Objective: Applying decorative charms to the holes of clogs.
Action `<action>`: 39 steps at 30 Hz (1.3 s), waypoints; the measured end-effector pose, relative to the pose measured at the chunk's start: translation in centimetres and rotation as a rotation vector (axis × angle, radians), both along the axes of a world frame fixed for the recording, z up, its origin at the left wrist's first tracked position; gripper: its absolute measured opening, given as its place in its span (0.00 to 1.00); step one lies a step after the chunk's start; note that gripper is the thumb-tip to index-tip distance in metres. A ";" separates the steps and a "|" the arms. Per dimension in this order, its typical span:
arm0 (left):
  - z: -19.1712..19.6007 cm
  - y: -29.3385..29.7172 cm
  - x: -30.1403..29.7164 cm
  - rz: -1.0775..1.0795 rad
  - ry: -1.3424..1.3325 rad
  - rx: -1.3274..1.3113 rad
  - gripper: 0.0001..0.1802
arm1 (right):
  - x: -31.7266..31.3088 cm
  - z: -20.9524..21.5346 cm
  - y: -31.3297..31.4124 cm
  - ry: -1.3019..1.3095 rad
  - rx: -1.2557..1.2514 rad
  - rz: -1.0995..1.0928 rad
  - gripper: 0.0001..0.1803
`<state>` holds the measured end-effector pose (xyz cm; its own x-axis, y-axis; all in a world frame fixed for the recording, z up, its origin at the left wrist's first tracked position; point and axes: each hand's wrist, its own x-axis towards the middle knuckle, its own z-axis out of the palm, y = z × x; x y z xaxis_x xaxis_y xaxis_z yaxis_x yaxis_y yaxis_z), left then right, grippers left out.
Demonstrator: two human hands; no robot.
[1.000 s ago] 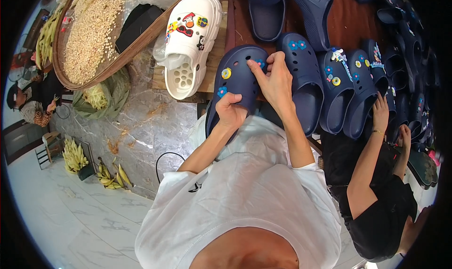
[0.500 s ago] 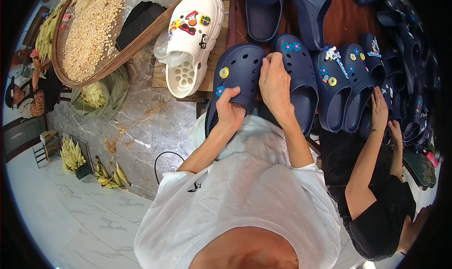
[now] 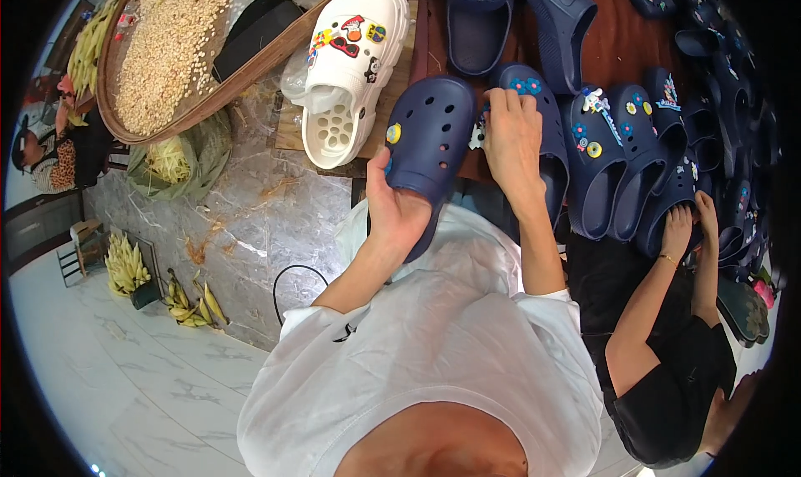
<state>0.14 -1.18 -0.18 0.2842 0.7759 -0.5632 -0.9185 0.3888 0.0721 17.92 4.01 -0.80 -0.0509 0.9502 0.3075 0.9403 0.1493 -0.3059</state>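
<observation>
My left hand (image 3: 395,212) grips a navy clog (image 3: 432,131) by its strap end, tilting it up before my lap. A round yellow charm (image 3: 394,133) sits on its left side; a blue charm below it is partly behind my thumb. My right hand (image 3: 515,139) is closed, fingers bent, just right of the clog. A small white-and-black shoe charm (image 3: 478,135) shows at its fingertips, apparently pinched there. Behind that hand lies another navy clog (image 3: 551,135) with blue flower charms. A white clog (image 3: 380,14) with several colourful charms rests at the table's left.
Several charm-decorated navy clogs (image 3: 597,181) line the reddish-brown table (image 3: 622,26) to the right. A co-worker's hands (image 3: 677,227) touch one there. At far left are a woven tray (image 3: 209,101) of pale kernels, a bag (image 3: 179,172) and corn ears (image 3: 125,268) on the floor.
My left hand has turned the held clog more upright. My right hand has moved right, off the clog, and the white-and-black charm now shows. The co-worker's hands have moved lower.
</observation>
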 end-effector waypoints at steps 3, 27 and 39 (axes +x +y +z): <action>0.2 -0.3 0.6 0.030 0.057 -0.041 0.27 | -0.4 0.1 -0.1 -0.031 -0.040 0.021 0.14; -0.8 -2.3 3.4 -0.011 0.344 0.172 0.31 | -3.7 2.7 -1.8 0.578 -0.132 0.106 0.21; -0.4 -2.0 3.3 -0.043 0.318 0.070 0.30 | -4.9 2.3 -2.5 0.249 0.010 0.079 0.22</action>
<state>3.47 -3.17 -0.61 0.1358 0.8069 -0.5749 -0.8283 0.4108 0.3810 12.99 1.47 1.49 -0.0464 0.9431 0.3293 0.8214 0.2236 -0.5247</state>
